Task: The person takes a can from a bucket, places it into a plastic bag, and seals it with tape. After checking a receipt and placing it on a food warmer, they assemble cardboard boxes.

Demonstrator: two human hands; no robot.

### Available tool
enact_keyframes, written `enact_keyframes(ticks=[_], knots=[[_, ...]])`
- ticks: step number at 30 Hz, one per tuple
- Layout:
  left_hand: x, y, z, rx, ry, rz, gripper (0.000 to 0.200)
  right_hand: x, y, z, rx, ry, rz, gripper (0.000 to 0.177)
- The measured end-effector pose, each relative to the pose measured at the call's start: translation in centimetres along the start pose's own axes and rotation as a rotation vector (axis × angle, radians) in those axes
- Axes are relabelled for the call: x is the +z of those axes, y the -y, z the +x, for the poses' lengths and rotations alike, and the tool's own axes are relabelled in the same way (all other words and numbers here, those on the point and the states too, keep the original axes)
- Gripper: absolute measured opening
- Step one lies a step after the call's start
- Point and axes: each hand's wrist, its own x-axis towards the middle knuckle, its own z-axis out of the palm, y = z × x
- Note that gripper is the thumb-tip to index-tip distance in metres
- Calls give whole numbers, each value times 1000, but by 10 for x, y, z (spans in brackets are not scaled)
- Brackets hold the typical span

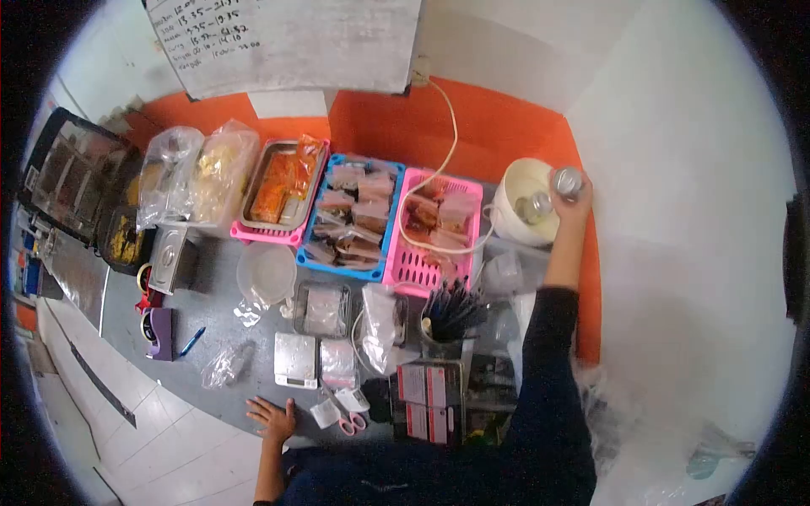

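Note:
My right hand (580, 205) reaches out to the far right, its fingers wrapped round a small jar with a silvery lid (567, 180). That jar is at the right rim of a white bucket (512, 190). Inside the bucket lies another lidded jar (533, 207). My left hand (272, 419) rests at the table's front edge, fingers spread and holding nothing. Nearest to it are a white digital scale (295, 360), a pair of scissors with pink handles (352, 423) and a crumpled clear plastic bag (226, 364).
Along the back stand a metal tray (268, 152) of orange food, a blue crate (380, 274) and a pink basket (413, 274) with packed pouches. A white cable (456, 126) hangs across the basket. A purple tape dispenser (158, 336) and blue pen (193, 341) lie left.

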Motion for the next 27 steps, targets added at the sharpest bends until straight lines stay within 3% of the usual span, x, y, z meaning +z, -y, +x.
enact_keyframes(ticks=[1, 2, 5, 6, 8, 10, 15, 17, 19, 21, 23, 24, 25, 27], knots=[[-6, -5, -4, -20, 20, -22, 104, -12, 2, 17, -113, -96, 128, 33], [-10, -18, 1, -32, 26, -67, 104, -7, 3, 10, -66, -84, 210, 30], [22, 3, 25, 35, -91, -4, 105, 23, -5, -40, -185, 80, -20, 28], [18, 5, 18, 27, -84, 8, 105, 6, 5, -17, -141, -20, 162, 28], [-6, -18, 3, -29, -13, -89, 105, -28, 12, 11, -144, -31, 187, 30], [5, -13, 15, -7, -23, -48, 106, 22, 5, -35, -181, -38, 21, 37], [4, -11, 15, -31, 2, 18, 105, -10, 16, 11, -158, -53, 128, 35], [18, -9, 23, -4, -61, 28, 105, 21, -7, -43, -166, 126, -153, 32], [2, -13, 11, -45, -20, -33, 105, -51, 1, 25, -90, 149, -158, 33], [7, -9, 22, -10, -32, -7, 105, -44, 4, 44, -36, 236, -147, 33], [8, -10, 17, -53, -8, -42, 105, 1, -12, -12, -18, 96, -1037, 43], [6, -9, 14, -20, -8, -43, 105, 7, -24, -18, -280, -72, -1323, 51], [3, -7, 12, -23, -5, -33, 105, 5, -29, -15, -271, -81, -1324, 51], [-1, -12, 12, -34, 28, -46, 105, 12, -34, -6, -632, 109, -1989, 63]])
